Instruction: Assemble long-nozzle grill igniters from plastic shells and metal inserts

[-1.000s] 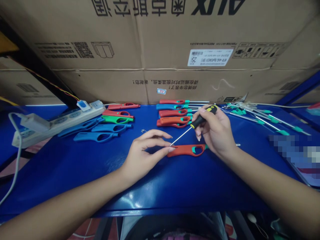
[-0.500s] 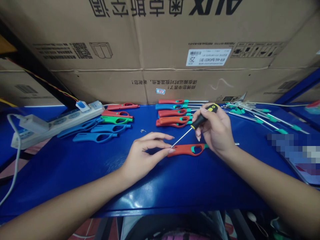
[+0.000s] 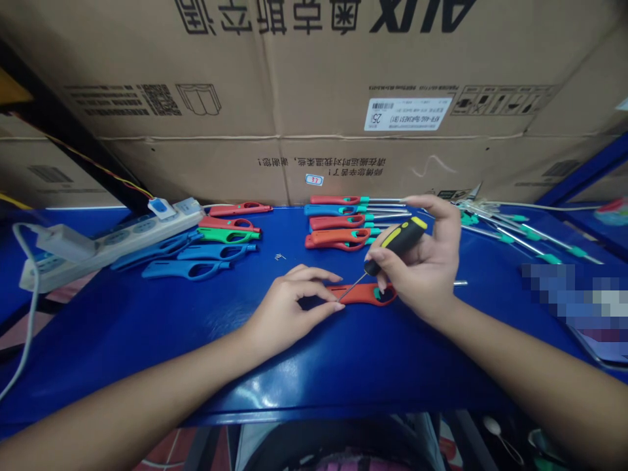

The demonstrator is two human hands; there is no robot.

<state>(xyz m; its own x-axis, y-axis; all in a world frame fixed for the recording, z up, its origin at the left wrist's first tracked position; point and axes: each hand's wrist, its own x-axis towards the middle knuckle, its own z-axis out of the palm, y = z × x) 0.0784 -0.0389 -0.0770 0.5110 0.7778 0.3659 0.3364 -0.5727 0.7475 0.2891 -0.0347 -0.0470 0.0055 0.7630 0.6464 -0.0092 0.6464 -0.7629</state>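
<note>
A red-orange long-nosed gas lighter [image 3: 364, 294] with a green trigger lies flat on the blue table before me. Its metal tube runs under my right hand [image 3: 432, 268] and shows again beyond it. The fingers of that hand wrap the black and yellow handle of a screwdriver [image 3: 401, 241]. The slim shaft slants down left to the lighter's butt end. There my left hand [image 3: 287, 304] pinches with thumb and index finger, right at the screwdriver tip; the other fingers stretch over the lighter. Whether a screw sits under the tip is hidden.
Small screws [image 3: 279, 257] lie beyond my left hand. Several lighters with tubes [image 3: 338, 222] are lined up behind; empty coloured handle shells [image 3: 186, 269] lie left by a power strip [image 3: 122, 237]. Loose metal tubes [image 3: 527, 239] are piled right. A cardboard box [image 3: 314, 78] backs the table.
The screwdriver has come down and left, its tip shifting slightly lower at the lighter's end. My right hand has changed its hold, index finger lifted outward. My left fingers have moved slightly down.
</note>
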